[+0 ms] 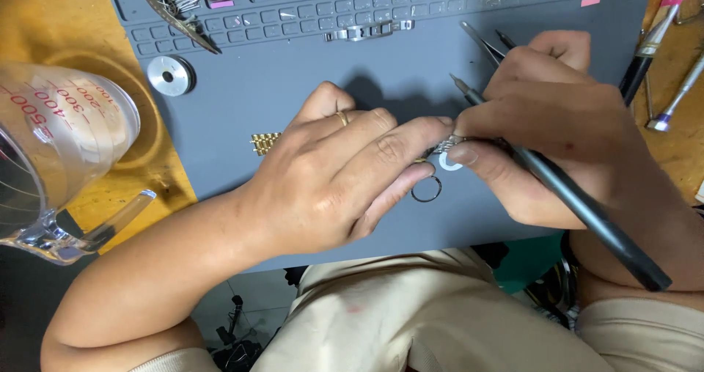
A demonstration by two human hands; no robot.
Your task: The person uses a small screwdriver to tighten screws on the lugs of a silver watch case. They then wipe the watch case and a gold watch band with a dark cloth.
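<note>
My left hand (345,170) lies palm down on a grey work mat (308,64) and pinches a metal watch bracelet (265,142), whose gold-toned end sticks out to the left of the fingers. My right hand (557,134) meets it from the right, thumb pressed on the bracelet's silver links (444,146). The same hand also holds a long black pointed tool (587,211) and black tweezers (480,41), both slanting up to the left. A thin metal ring (426,189) lies on the mat just below the fingertips.
A clear plastic measuring jug (55,152) with red markings stands at the left on the wooden bench. A round metal disc (170,75) and a loose silver bracelet piece (370,30) lie on the mat. Small parts fill the mat's far compartments. Brushes (653,38) lie at the right.
</note>
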